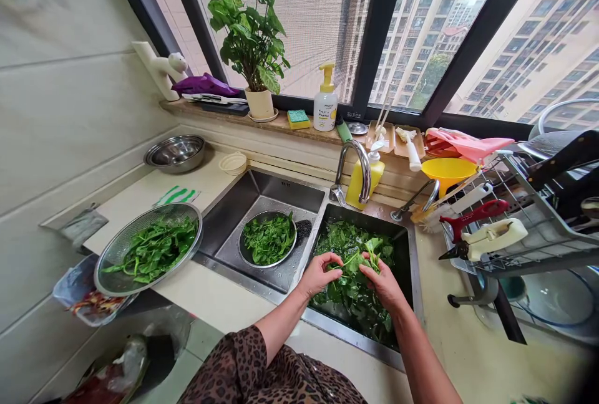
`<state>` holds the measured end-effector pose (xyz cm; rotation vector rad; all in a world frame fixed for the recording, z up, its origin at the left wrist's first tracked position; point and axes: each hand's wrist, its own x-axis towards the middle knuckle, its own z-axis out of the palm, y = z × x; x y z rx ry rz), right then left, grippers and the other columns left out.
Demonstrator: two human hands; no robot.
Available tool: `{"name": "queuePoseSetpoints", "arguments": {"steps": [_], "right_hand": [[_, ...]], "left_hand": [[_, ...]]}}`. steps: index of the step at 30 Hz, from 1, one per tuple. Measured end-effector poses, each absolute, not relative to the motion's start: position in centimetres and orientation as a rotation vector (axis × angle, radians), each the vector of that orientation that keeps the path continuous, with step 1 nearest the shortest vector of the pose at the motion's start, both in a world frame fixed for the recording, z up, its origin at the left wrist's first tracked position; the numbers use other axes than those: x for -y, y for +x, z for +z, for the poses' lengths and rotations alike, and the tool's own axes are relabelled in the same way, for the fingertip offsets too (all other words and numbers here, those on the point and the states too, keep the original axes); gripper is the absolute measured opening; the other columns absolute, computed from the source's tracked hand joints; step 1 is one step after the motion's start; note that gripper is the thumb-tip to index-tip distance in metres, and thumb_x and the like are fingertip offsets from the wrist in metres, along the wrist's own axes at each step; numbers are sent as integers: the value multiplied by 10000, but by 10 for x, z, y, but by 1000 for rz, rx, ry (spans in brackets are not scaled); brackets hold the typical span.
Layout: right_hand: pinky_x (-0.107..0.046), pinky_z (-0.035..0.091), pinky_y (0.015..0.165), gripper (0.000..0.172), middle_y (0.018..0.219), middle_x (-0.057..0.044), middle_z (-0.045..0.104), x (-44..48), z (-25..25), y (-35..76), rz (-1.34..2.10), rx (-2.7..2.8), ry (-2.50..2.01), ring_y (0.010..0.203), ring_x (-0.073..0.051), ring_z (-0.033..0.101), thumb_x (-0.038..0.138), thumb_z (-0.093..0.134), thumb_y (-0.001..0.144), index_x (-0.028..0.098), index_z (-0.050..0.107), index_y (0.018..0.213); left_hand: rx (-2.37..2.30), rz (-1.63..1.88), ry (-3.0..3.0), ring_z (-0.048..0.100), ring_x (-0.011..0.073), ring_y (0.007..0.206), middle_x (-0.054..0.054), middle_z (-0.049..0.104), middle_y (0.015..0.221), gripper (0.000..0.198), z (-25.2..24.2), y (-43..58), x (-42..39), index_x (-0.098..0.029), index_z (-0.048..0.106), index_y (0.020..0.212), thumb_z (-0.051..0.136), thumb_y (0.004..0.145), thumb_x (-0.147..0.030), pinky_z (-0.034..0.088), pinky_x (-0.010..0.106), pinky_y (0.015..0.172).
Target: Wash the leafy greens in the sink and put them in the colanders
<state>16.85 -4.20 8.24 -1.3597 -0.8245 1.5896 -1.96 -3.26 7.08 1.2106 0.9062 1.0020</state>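
Over the right-hand sink basin (412, 267), my left hand (321, 276) pinches the stem end of a sprig of leafy greens (373, 247). Its leafy part is gripped by the fingers of my right hand (382, 284). Below both hands, many loose greens (344, 295) float in water that fills much of the basin. A metal bowl (294, 248) of greens stands in the left basin (224, 223). On the counter to the left, a perforated metal colander (107, 260) also holds leafy greens.
A curved faucet (365, 173) stands between the basins, with a yellow bottle (358, 182) behind it. At right is a wire rack (538, 242) with knives and red-handled scissors (477, 217). Stacked metal bowls (175, 154) sit at back left; a plastic waste container (88, 310) is beneath the colander's edge.
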Motion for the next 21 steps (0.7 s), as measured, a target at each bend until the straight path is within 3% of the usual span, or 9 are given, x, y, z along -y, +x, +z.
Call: {"name": "queuePoseSetpoints", "arguments": {"steps": [5, 10, 13, 16, 21], "right_hand": [[-188, 149, 397, 461, 562, 63, 386, 47, 96, 165, 1587, 935, -1377, 448, -42, 275, 422, 718, 603, 185, 587, 976], [-179, 142, 393, 606, 658, 43, 458, 49, 101, 158, 1675, 847, -1298, 463, -44, 320, 389, 739, 588, 239, 519, 1132], [-175, 159, 395, 434, 648, 37, 477, 49, 99, 156, 1775, 838, -1222, 476, -48, 342, 389, 718, 627, 205, 570, 991], [-169, 163, 392, 269, 586, 57, 407, 46, 94, 161, 1738, 704, -1119, 465, -42, 301, 368, 698, 664, 183, 556, 800], [-160, 172, 381, 251, 610, 48, 432, 41, 93, 181, 1747, 555, -1012, 456, -37, 300, 361, 692, 675, 183, 531, 748]], "left_hand": [[-897, 1067, 1067, 510, 60, 535, -12, 550, 742, 240, 76, -21, 31, -153, 526, 906, 583, 757, -332, 393, 211, 603], [-803, 949, 1131, 525, 54, 530, 1, 566, 785, 225, 78, -16, 36, -146, 535, 908, 582, 762, -310, 402, 206, 580], [-743, 853, 1163, 529, 51, 539, 16, 573, 856, 252, 78, -13, 38, -152, 542, 946, 602, 748, -296, 409, 200, 558], [-766, 883, 1133, 565, 86, 694, 43, 553, 973, 377, 76, -16, 37, -178, 514, 1042, 653, 703, -268, 438, 197, 599], [-895, 990, 1014, 561, 152, 878, 50, 521, 986, 431, 71, -26, 31, -185, 511, 1016, 707, 636, -230, 454, 195, 615]]}}
